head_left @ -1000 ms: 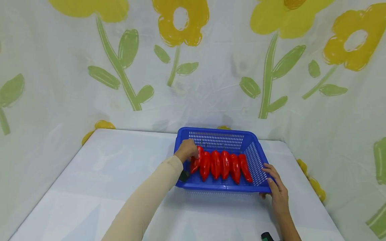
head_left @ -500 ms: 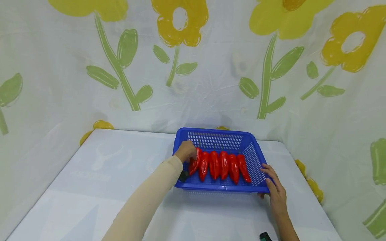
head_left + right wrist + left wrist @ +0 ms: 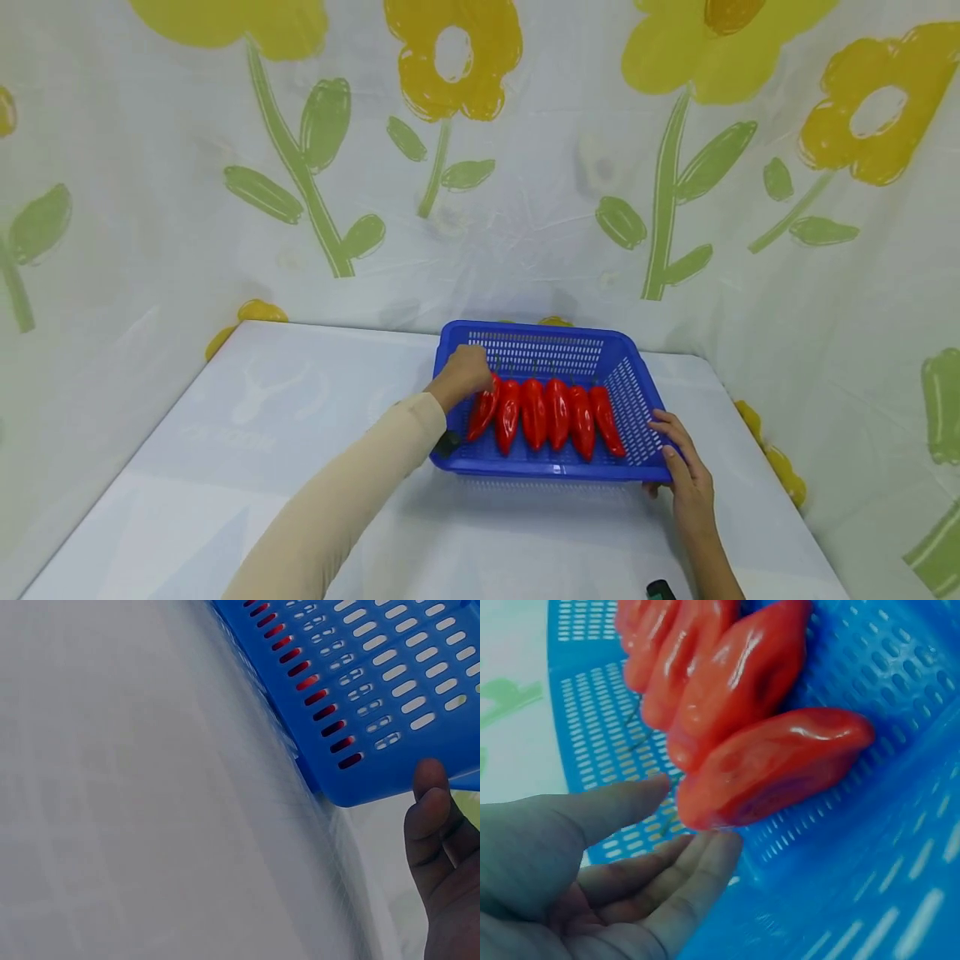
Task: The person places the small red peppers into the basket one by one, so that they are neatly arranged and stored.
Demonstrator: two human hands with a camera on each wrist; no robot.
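A blue perforated plastic basket (image 3: 555,471) stands on the white table. Inside it, several glossy red peppers lie side by side, their green stems toward the back wall. My left hand (image 3: 465,371) is over the basket's left side, at the stem end of the leftmost pepper (image 3: 483,414). In the left wrist view, the left thumb and fingers (image 3: 705,877) are spread apart beside that pepper (image 3: 772,765); whether a fingertip touches it is hard to tell. My right hand (image 3: 693,483) grips the basket's front right corner. In the right wrist view, the fingertips (image 3: 429,814) meet at the blue edge.
A white table (image 3: 300,467) surrounds the basket. Behind it hangs a pale cloth (image 3: 525,250) printed with yellow flowers. Dark wrist devices show beside the left wrist (image 3: 447,443) and at the bottom edge (image 3: 660,590).
My left hand has drawn up off the leftmost pepper's body toward its stem end, and its wrist has shifted slightly left. The right hand keeps its place on the basket corner.
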